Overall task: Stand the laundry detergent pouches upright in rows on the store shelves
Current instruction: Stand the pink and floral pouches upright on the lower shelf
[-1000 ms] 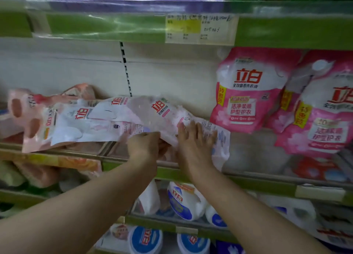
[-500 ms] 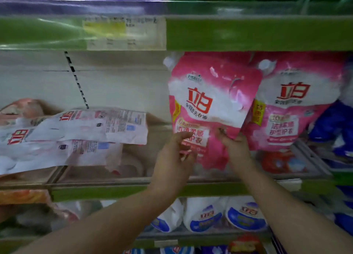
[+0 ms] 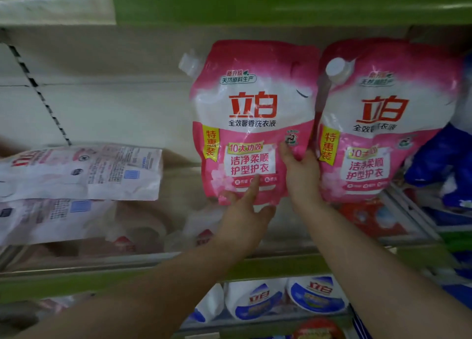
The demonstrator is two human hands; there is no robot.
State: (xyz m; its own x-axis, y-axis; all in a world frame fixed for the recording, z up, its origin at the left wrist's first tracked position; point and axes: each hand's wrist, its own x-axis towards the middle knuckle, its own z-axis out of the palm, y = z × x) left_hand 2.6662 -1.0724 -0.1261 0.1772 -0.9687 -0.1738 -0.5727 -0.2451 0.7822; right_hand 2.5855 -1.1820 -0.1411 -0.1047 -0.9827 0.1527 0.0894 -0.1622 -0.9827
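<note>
A pink and white detergent pouch (image 3: pixel 252 114) with a spout at its top left stands upright in the middle of the shelf. My left hand (image 3: pixel 245 211) grips its bottom edge, fingers on the front. My right hand (image 3: pixel 301 175) holds its lower right side, wedged between it and a second upright pink pouch (image 3: pixel 383 124) to the right. At the left, two pouches (image 3: pixel 84 170) lie flat, stacked, with their printed backs up.
A clear guard rail and green shelf lip (image 3: pixel 281 264) run along the front edge. Blue pouches (image 3: pixel 449 160) stand at the far right. White and blue pouches (image 3: pixel 258 300) fill the shelf below. A green shelf edge (image 3: pixel 281 4) hangs overhead.
Both hands left the flat pouches at the left, moved right and took hold of the upright pink pouch. The pouch now stands straighter and nearer its neighbour.
</note>
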